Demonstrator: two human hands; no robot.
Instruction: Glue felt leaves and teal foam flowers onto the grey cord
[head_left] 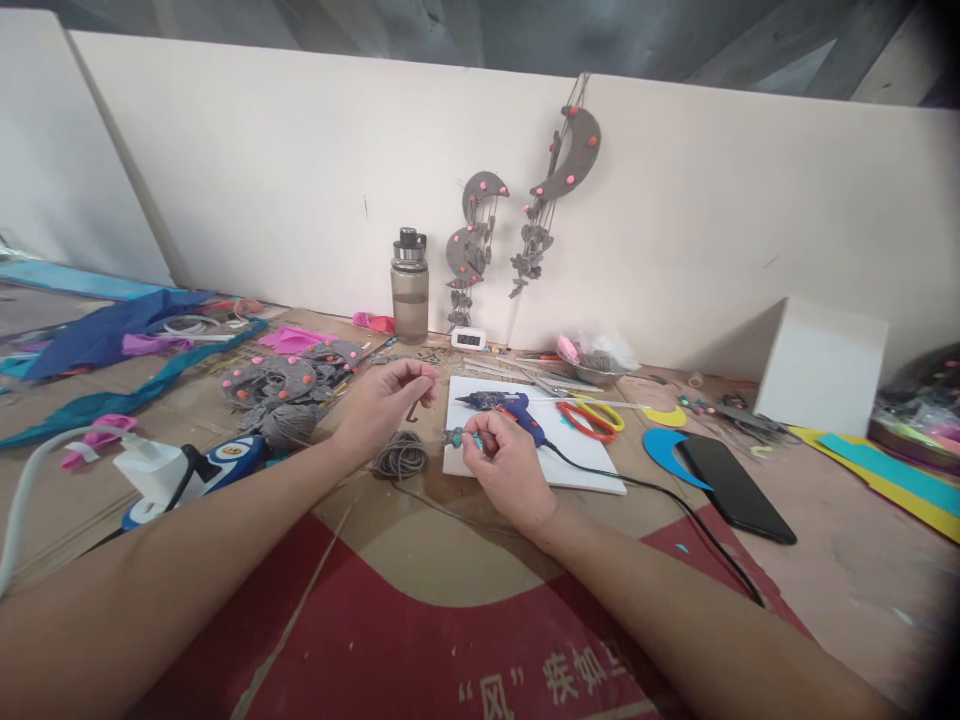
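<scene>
Cardboard tabletop [420, 540]; hands pinch grey cord [413, 408], beaded piece [456, 437].

Left hand [386, 400] pinches grey cord [401, 457]; right hand [506, 465] holds a small beaded piece [456, 437].

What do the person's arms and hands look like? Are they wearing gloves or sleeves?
No gloves and no sleeves in view. Both forearms are bare all the way to the picture's bottom edge. The left hand and right hand are bare too, with no watch, bracelet or ring that can be made out.
</scene>
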